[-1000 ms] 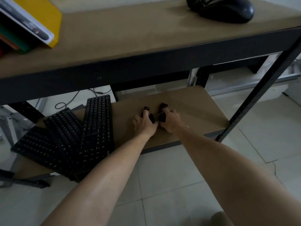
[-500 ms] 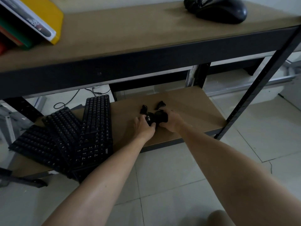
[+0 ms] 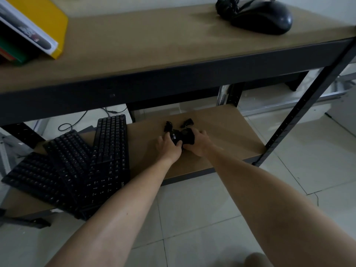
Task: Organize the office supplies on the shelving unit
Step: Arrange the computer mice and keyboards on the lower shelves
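Two small black computer mice with bundled cords lie side by side on the lower shelf [image 3: 221, 132]. My left hand [image 3: 168, 146] grips the left mouse [image 3: 174, 136], and my right hand [image 3: 199, 142] grips the right mouse [image 3: 187, 135]. The two mice touch each other between my hands. Their cord bundles [image 3: 178, 124] stick out behind them. Three black keyboards [image 3: 81, 166] are fanned out and overlapping on the left part of the same shelf.
On the upper shelf [image 3: 154, 39] sit a larger black mouse with a cord bundle [image 3: 260, 16] at the right and leaning books with a yellow folder [image 3: 38, 26] at the left. A dark metal post [image 3: 300, 110] stands at the right. The floor is tiled.
My hands have brought the two mice together until they touch; a second ago they stood slightly apart. The view has shifted a little.
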Available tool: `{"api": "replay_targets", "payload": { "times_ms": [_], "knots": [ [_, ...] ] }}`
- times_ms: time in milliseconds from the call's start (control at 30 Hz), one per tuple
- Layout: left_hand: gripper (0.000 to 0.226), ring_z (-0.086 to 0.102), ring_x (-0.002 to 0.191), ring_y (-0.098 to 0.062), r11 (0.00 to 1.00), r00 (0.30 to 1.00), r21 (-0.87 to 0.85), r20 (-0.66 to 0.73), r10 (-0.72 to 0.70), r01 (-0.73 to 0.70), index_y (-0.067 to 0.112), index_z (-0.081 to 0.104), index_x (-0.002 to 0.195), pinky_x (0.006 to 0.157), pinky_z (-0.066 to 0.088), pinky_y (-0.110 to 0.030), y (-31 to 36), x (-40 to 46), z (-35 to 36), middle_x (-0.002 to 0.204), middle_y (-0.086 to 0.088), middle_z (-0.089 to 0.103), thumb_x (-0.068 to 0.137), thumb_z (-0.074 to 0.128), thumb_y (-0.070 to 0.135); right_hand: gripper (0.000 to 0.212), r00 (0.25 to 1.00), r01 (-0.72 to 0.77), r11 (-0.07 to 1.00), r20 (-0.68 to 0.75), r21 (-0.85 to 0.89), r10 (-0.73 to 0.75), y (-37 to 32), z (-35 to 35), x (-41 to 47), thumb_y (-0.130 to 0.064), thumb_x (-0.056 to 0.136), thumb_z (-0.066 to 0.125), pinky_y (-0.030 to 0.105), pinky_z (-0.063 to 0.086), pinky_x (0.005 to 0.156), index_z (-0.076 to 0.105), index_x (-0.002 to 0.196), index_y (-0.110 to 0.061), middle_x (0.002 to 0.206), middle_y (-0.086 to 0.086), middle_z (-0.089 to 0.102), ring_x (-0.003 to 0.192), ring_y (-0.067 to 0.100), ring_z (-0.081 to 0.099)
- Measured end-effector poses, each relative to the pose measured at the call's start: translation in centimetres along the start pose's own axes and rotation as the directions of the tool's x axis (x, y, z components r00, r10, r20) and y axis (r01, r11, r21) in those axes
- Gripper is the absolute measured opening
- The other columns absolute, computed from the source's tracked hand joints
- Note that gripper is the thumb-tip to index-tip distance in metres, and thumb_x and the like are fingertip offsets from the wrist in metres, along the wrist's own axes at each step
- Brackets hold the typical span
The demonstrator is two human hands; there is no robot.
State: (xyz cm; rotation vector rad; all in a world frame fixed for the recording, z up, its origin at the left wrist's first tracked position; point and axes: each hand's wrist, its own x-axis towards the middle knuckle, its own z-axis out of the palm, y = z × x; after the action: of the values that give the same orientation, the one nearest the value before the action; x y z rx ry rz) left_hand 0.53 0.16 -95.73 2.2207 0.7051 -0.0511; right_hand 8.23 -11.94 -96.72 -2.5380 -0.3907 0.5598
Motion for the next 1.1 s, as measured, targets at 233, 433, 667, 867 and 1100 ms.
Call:
{"api": "replay_targets", "payload": {
  "times_ms": [233,433,667,867,1100],
  "knots": [
    [0.054,0.033,0.137,-0.029,0.996,0.999,0.081,0.04,0.028,-0.031,0.019,0.032,0.15,0.11,0.034,-0.042,2.9,-5.0,-4.0,0.15,-0.006,0.022,0.102,0.048,0.036,0.069,0.996,-0.03,0.977,0.078,-0.212,0.047,-1.7,-3.8,-1.4,-0.044,0.084,0.057,0.044,0.041,0.106,0.038,0.149,-0.028,0.146,0.01,0.043,0.132,0.033,0.041],
    [0.059,0.021,0.147,-0.033,0.976,0.993,0.185,0.057,0.107,-0.116,0.015,0.031,0.154,0.118,0.028,-0.046,6.7,-11.0,-8.5,0.159,-0.012,0.022,0.101,0.049,0.033,0.041,0.998,0.059,0.926,0.018,-0.373,-0.057,-7.6,-10.0,-10.1,-0.038,0.095,0.054,0.033,0.046,0.083,0.059,0.128,-0.016,0.12,0.007,0.061,0.107,0.027,0.06],
    [0.029,0.061,0.1,-0.026,0.924,0.967,0.286,0.092,0.236,-0.253,0.012,0.062,0.119,0.079,0.051,-0.037,11.8,-17.4,-13.7,0.119,-0.01,0.061,0.1,0.05,0.029,0.036,0.988,0.147,0.894,0.018,-0.423,-0.154,-11.6,-17.0,-19.5,-0.029,0.098,0.054,0.039,0.047,0.102,0.063,0.13,-0.016,0.132,0.005,0.06,0.118,0.026,0.058],
    [0.027,0.064,0.084,-0.023,0.9,0.939,0.283,0.006,0.345,-0.332,0.017,0.069,0.098,0.07,0.052,-0.034,17.1,-21.1,-18.1,0.104,-0.006,0.064,0.098,0.052,0.037,0.022,0.969,0.21,0.948,-0.078,-0.238,-0.235,-13.3,-22.8,-23.9,-0.03,0.095,0.055,0.04,0.06,0.084,0.073,0.101,-0.02,0.1,0.003,0.074,0.084,0.018,0.072],
    [0.019,0.067,0.079,-0.029,0.856,0.837,0.226,-0.201,0.509,-0.466,0.015,0.065,0.078,0.071,0.053,-0.031,22.0,-21.9,-21.9,0.079,-0.007,0.069,0.088,0.051,0.024,0.025,0.87,0.216,0.933,-0.377,-0.288,-0.318,-14.4,-27.8,-24.5,-0.024,0.09,0.053,0.036,0.052,0.093,0.075,0.099,-0.016,0.099,0.007,0.073,0.099,0.026,0.066]
  ]
}}
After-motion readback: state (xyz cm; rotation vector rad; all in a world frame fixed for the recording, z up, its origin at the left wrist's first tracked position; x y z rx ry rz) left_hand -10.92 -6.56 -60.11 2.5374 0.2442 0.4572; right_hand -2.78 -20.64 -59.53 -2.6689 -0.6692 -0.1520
